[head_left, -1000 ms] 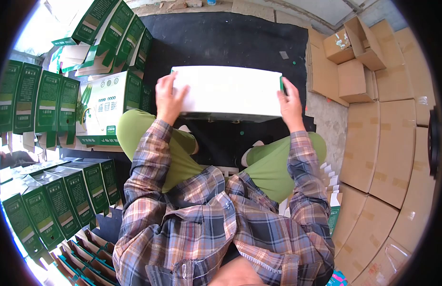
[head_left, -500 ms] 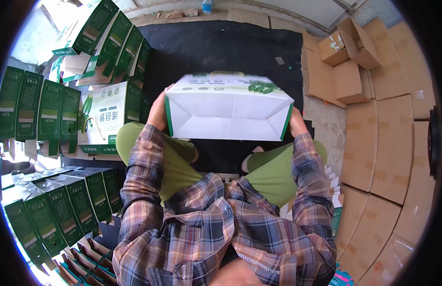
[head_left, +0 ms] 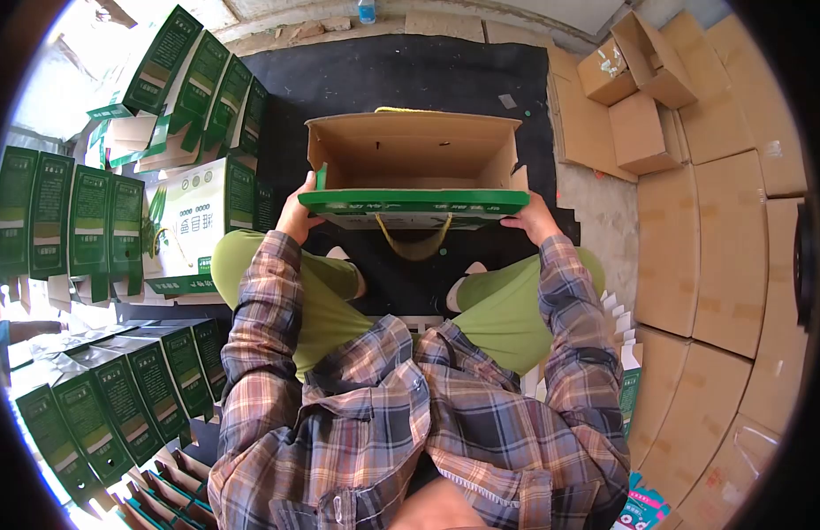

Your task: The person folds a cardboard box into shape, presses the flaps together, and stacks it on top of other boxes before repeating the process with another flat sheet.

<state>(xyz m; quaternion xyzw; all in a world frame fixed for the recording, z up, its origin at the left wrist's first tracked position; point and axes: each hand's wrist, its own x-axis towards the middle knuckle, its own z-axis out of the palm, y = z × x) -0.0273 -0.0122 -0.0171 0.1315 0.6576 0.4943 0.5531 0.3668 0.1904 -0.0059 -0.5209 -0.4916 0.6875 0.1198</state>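
Between my hands is a green and white printed gift box (head_left: 419,205), its open mouth facing up and showing a bare brown cardboard inside. A yellow cord handle (head_left: 413,252) hangs on the near side, and part of a second cord shows at the far rim. My left hand (head_left: 295,210) grips the left end of the box, thumb up along its corner. At the right end, my right hand (head_left: 535,219) holds the near corner, with the fingers partly under the edge. The bottom of the box is hidden from me.
Several green gift boxes (head_left: 96,216) stand in rows and stacks at my left. Brown cartons (head_left: 666,238) line the right side, with small open cartons (head_left: 644,132) on top. Black sheeting (head_left: 383,75) covers the floor ahead. A blue-labelled bottle (head_left: 367,11) stands at the far wall.
The box has turned over in my hands: its white closed bottom faced me before, and now its open brown mouth does. Both hands stay at its ends.
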